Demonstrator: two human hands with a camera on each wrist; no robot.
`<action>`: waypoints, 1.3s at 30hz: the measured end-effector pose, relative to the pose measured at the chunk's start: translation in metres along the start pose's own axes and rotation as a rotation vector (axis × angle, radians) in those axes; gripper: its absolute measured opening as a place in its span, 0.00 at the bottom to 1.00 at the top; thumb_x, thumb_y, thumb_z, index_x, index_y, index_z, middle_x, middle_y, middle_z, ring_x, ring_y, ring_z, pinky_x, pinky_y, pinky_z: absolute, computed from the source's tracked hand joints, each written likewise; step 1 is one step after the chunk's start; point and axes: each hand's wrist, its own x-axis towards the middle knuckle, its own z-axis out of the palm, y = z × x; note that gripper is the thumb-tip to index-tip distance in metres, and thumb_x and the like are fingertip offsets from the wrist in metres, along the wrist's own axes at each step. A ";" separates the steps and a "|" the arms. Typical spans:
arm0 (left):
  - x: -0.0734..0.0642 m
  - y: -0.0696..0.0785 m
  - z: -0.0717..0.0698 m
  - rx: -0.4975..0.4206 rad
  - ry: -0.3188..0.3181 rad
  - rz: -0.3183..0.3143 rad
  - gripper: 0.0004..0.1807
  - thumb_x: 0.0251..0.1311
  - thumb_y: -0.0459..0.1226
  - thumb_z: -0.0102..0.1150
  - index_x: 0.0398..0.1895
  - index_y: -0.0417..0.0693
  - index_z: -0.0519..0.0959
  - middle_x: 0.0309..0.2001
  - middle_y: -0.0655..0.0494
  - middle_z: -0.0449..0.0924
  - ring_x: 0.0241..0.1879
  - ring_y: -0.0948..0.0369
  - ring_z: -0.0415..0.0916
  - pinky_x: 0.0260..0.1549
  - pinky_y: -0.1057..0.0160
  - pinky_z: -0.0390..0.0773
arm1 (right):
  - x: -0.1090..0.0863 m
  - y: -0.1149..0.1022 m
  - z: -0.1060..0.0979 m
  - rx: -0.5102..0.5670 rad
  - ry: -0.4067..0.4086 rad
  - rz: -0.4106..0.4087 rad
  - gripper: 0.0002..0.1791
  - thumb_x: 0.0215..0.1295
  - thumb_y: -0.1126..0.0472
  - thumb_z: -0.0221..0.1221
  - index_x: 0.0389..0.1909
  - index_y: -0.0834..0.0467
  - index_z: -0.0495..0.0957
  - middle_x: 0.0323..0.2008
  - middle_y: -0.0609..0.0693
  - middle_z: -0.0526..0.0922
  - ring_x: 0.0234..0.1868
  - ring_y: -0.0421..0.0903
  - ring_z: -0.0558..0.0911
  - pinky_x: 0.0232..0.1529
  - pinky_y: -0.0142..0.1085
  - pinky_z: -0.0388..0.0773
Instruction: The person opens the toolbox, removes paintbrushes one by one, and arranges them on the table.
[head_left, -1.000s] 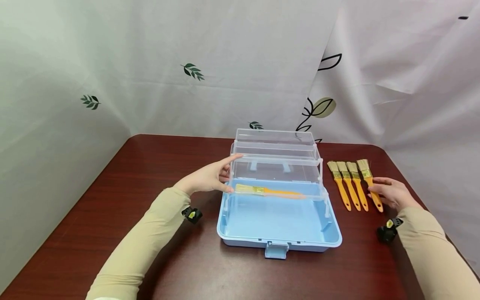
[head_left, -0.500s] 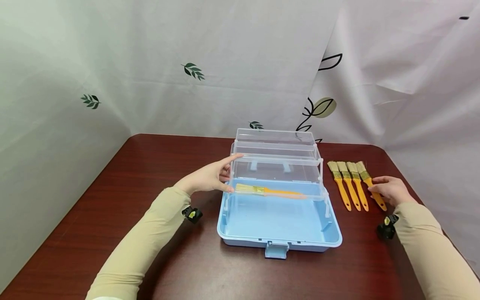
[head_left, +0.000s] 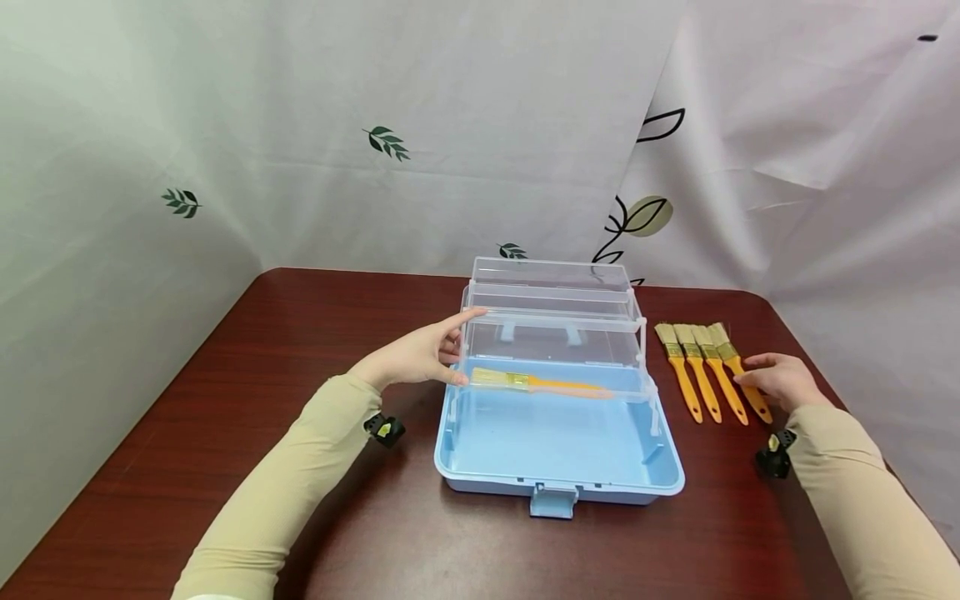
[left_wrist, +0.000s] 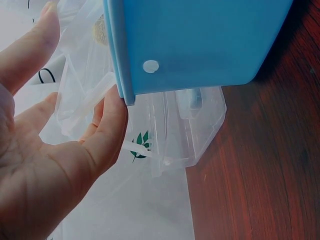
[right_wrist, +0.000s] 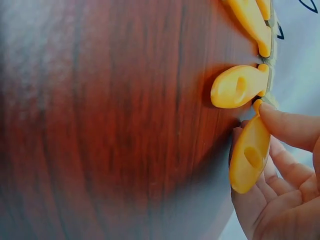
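A light blue toolbox (head_left: pixel 487 483) stands in the middle of the table with clear trays raised. One paintbrush (head_left: pixel 566 387) lies across the lower clear tray (head_left: pixel 630 397). My left hand (head_left: pixel 408 357) touches the trays' left end, its thumb and index finger spread apart; the left wrist view shows fingertips by the box rim (left_wrist: pixel 122 60). On the right, my right hand (head_left: pixel 783 379) pinches the yellow handle of the rightmost paintbrush (right_wrist: pixel 242 172) between thumb and fingers. Its bristles sit against a neighbouring paintbrush (head_left: pixel 726 379) in the row.
Further left in that row lie other yellow-handled paintbrushes (head_left: pixel 684 383), close together with bristles pointing away. The toolbox latch (head_left: pixel 553 502) hangs down at the front. A white curtain (head_left: pixel 450 100) with leaf prints rises behind the dark red table (head_left: pixel 360 542).
My right hand has brought the rightmost paintbrush leftward against the row, and the neighbouring brush's handle end has shifted right. The left hand and the toolbox have stayed in place.
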 end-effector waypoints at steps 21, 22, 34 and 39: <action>0.000 0.001 0.000 0.023 0.004 0.025 0.54 0.47 0.34 0.72 0.73 0.68 0.49 0.42 0.48 0.63 0.47 0.53 0.71 0.55 0.54 0.74 | -0.001 0.006 0.002 0.021 0.064 -0.032 0.33 0.61 0.60 0.60 0.58 0.79 0.61 0.56 0.79 0.63 0.44 0.60 0.78 0.25 0.27 0.77; 0.000 0.001 0.000 0.022 0.003 0.027 0.54 0.47 0.33 0.72 0.73 0.68 0.49 0.42 0.48 0.63 0.47 0.53 0.71 0.55 0.54 0.74 | -0.001 0.006 0.002 0.019 0.070 -0.035 0.33 0.61 0.60 0.61 0.58 0.79 0.61 0.56 0.79 0.63 0.45 0.61 0.78 0.24 0.25 0.76; 0.000 -0.002 0.000 0.015 -0.003 0.034 0.55 0.47 0.33 0.72 0.73 0.68 0.49 0.43 0.48 0.62 0.47 0.53 0.70 0.55 0.54 0.74 | -0.002 0.010 0.002 0.017 0.120 -0.131 0.33 0.60 0.58 0.62 0.56 0.78 0.64 0.31 0.53 0.80 0.24 0.26 0.72 0.25 0.24 0.76; 0.000 -0.001 0.000 0.014 -0.001 0.037 0.55 0.47 0.33 0.72 0.74 0.68 0.49 0.44 0.47 0.63 0.48 0.53 0.71 0.55 0.53 0.74 | -0.003 0.011 0.001 0.008 0.131 -0.127 0.33 0.62 0.57 0.62 0.56 0.78 0.64 0.30 0.49 0.79 0.24 0.27 0.73 0.26 0.24 0.76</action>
